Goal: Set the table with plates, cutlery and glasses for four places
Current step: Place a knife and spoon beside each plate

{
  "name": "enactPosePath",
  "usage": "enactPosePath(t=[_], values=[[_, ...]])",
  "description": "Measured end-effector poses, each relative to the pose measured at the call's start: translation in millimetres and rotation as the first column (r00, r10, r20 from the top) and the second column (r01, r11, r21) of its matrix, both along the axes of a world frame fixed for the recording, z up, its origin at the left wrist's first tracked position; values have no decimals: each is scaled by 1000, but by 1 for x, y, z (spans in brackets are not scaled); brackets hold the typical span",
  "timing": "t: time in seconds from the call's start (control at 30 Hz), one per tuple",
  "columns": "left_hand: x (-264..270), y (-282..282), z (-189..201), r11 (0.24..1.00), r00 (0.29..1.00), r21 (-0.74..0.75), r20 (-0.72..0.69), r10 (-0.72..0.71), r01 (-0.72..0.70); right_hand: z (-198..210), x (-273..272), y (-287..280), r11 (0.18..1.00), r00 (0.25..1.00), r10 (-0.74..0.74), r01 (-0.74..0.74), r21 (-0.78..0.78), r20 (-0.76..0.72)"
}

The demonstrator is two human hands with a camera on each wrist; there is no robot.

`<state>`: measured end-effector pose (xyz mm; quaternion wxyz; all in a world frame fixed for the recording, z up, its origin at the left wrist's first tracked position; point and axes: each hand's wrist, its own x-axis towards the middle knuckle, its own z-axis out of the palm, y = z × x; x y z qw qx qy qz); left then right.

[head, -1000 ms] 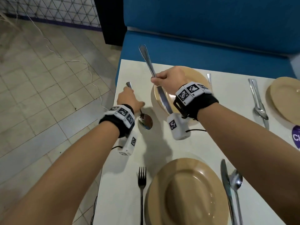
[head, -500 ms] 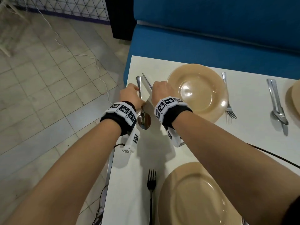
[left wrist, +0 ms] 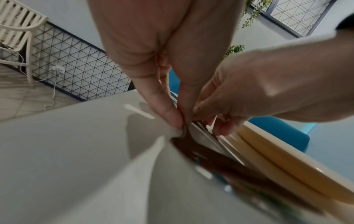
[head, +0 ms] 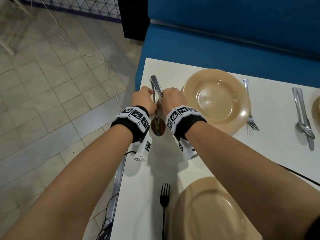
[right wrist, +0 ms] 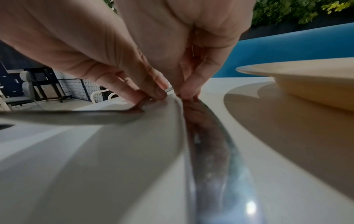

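Both hands meet at the far left corner of the white table point(head: 173, 161). My left hand point(head: 144, 99) pinches the handle of a spoon point(head: 158, 128), whose bowl lies toward me between my wrists. My right hand point(head: 173, 98) pinches a knife point(head: 158, 87) right beside the spoon; the two handles point(head: 154, 80) point away, close together. In the left wrist view my left hand point(left wrist: 179, 121) pinches the thin metal. In the right wrist view my right hand point(right wrist: 172, 92) holds the knife point(right wrist: 210, 151), low along the tabletop. A tan plate point(head: 216, 101) sits just right of them.
A fork point(head: 250, 111) lies right of the far plate, with a knife and spoon pair point(head: 303, 115) further right. A second tan plate point(head: 207, 213) and a black fork point(head: 164, 201) are near me. A blue bench point(head: 225, 40) stands behind the table. The table's left edge point(head: 136, 135) drops to tiled floor.
My right hand carried the knife from over the far plate leftward and down beside the spoon. My left hand stayed on the spoon handle.
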<state>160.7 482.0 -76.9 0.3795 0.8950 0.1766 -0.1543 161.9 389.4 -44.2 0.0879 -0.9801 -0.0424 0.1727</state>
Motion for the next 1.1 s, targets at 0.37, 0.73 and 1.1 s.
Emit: enactPosePath(t=[0.37, 0.73, 1.1], values=[[31, -13, 7, 998, 999, 59, 39, -28, 25, -1, 24, -16, 998, 996, -66, 65, 29, 65], [41, -20, 11, 988, 990, 96, 58, -128, 123, -1, 37, -19, 998, 993, -57, 55, 25, 103], [51, -22, 9, 995, 993, 35, 71, -97, 95, -5, 38, -24, 999, 993, -30, 28, 20, 110]])
